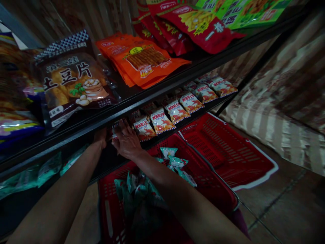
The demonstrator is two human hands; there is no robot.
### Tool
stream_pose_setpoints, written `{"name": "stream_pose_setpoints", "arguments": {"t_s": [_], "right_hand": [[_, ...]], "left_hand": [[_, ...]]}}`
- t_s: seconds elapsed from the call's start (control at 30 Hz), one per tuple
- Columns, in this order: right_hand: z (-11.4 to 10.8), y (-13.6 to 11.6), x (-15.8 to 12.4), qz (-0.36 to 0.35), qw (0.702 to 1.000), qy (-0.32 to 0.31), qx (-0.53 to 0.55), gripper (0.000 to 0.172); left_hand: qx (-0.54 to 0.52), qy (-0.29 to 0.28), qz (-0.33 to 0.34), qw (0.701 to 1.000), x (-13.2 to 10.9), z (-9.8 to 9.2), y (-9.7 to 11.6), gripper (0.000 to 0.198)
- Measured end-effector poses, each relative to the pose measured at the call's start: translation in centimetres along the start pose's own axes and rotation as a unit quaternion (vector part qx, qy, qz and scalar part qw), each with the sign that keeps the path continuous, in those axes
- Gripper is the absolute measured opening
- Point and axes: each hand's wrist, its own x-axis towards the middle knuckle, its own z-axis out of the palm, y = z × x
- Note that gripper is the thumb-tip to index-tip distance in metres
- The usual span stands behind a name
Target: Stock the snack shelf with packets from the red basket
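My right hand [129,141] reaches onto the lower shelf, fingers stretched out over a small white-and-orange snack packet [114,130] at the near end of a row. Beside it, similar snack packets [161,121] lie in a line along the shelf's front. My left hand [101,138] is at the same end of the row, its fingers mostly hidden in shadow under the upper shelf's edge. Below my right forearm stands a red shopping basket [203,173] holding several green snack packets [147,189].
The upper shelf [83,123] carries a brown potato-chip bag [76,81], orange bags [147,62], red bags [193,25] and green bags [243,13]. More green packets [49,169] lie on the lower shelf at left. A second red basket [233,152] rests on the tiled floor.
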Motion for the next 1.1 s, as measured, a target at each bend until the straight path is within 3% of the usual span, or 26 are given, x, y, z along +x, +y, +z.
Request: {"name": "stream_pose_setpoints", "arguments": {"t_s": [0.1, 0.37, 0.63, 0.83, 1.1], "right_hand": [[0.3, 0.2, 0.0, -0.004, 1.000, 0.005, 0.006, 0.053], [1.2, 0.8, 0.4, -0.020, 1.000, 0.020, -0.006, 0.048], [1.9, 0.8, 0.8, -0.013, 0.999, 0.022, -0.021, 0.048], [2.1, 1.4, 1.0, -0.020, 0.999, 0.020, -0.017, 0.049], [1.9, 1.7, 1.1, -0.031, 0.999, 0.008, -0.018, 0.053]], "left_hand": [[0.006, -0.015, -0.036, 0.999, -0.7, 0.2, 0.3, 0.020], [0.013, -0.038, -0.018, 0.999, 0.3, 0.6, -0.7, 0.030], [0.055, -0.017, -0.021, 0.998, -0.4, 0.6, -0.7, 0.029], [0.067, -0.028, 0.017, 0.997, -0.8, 0.6, -1.4, 0.033], [0.011, -0.103, 0.075, 0.992, -1.7, -0.6, -3.8, 0.056]]}}
